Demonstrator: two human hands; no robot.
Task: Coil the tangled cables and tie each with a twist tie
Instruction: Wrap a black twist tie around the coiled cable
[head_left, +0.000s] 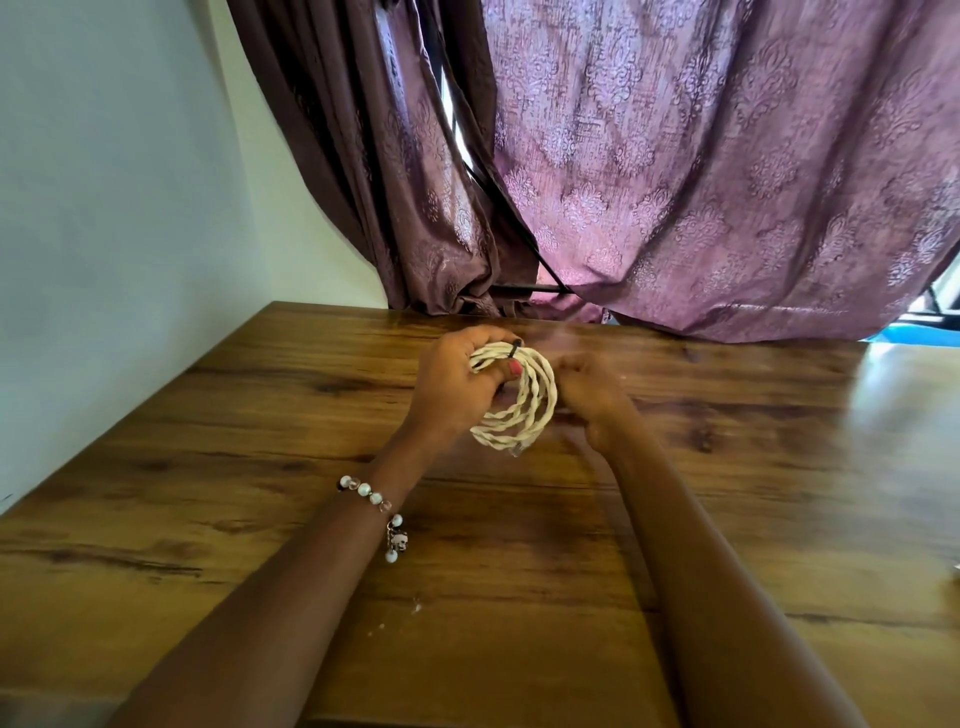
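Note:
A cream twisted cable (524, 410) is wound into a round coil of several loops, held just above the wooden table (260, 467). My left hand (452, 384) grips the coil's left side, fingers curled through the loops. A thin black twist tie (515, 349) wraps the coil at its top, beside my left fingertips. My right hand (589, 389) is at the coil's right edge with fingers curled; it is blurred, and whether it pinches the cable or the tie cannot be told. One cable end hangs at the coil's bottom.
Purple patterned curtains (701, 182) hang behind the table's far edge. A pale wall (104, 182) stands on the left. A beaded bracelet (374, 501) sits on my left wrist. A small object shows at the table's right edge.

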